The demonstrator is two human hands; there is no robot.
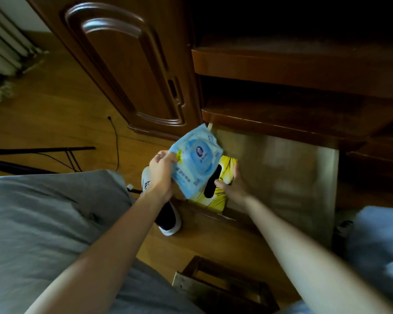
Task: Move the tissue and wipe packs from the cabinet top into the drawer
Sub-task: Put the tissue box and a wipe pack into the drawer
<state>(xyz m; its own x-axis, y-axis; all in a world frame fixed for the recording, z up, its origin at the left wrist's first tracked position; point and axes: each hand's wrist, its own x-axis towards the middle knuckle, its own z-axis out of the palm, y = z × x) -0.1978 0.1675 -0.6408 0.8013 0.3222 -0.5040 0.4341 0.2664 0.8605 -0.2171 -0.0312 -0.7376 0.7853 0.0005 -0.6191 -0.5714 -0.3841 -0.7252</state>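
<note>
My left hand [160, 175] grips a light blue wipe pack [194, 160] with a round lid, holding it tilted above the front left corner of the pulled-out drawer [281, 177]. Partly under the pack lies a yellow tissue box [220, 191] with a dark oval slot, resting in the drawer's front left corner. My right hand [233, 185] is closed on the tissue box's right side, thumb near the slot. The drawer floor to the right of the box is bare and pale.
Above the drawer are two brown cabinet shelves [304, 64]. A carved cabinet door [127, 69] stands to the left. My shoe [166, 214] rests on the wooden floor beside the drawer front. A small wooden stool [222, 288] sits below, and a black cable [116, 141] trails at left.
</note>
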